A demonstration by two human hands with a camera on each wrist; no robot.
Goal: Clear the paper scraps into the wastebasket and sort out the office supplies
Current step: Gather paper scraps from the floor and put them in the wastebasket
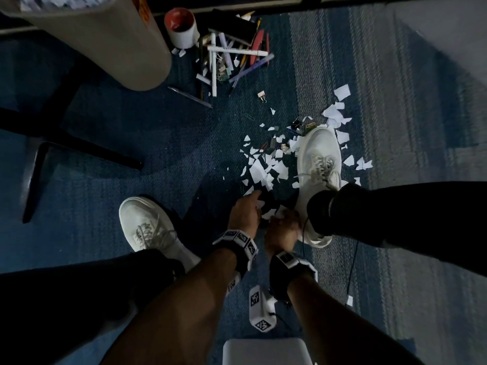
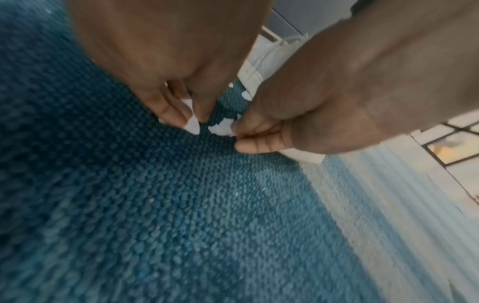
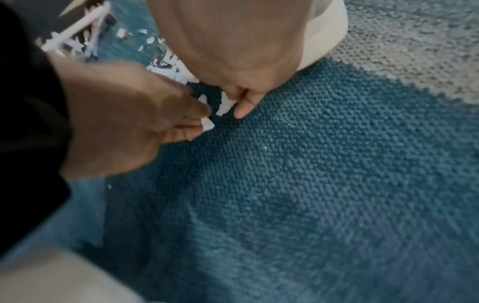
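Note:
White paper scraps (image 1: 263,167) lie scattered on the blue carpet (image 1: 163,143) between my feet and around my right shoe (image 1: 319,159). Both hands are down at the near edge of that patch, close together. My left hand (image 1: 253,206) pinches a white scrap (image 2: 191,125) between thumb and fingers. My right hand (image 1: 282,218) pinches other scraps (image 3: 225,105) against the carpet, right beside the shoe. The cream wastebasket (image 1: 105,40) stands at the far left with scraps inside. A heap of pens and markers (image 1: 229,59) lies beyond the scraps.
A white mug with a red inside (image 1: 181,27) stands by the pens. A binder clip (image 1: 261,96) and more clips (image 1: 303,126) lie among the scraps. Black chair legs (image 1: 79,148) cross the left side. My left shoe (image 1: 147,227) is planted near the hands.

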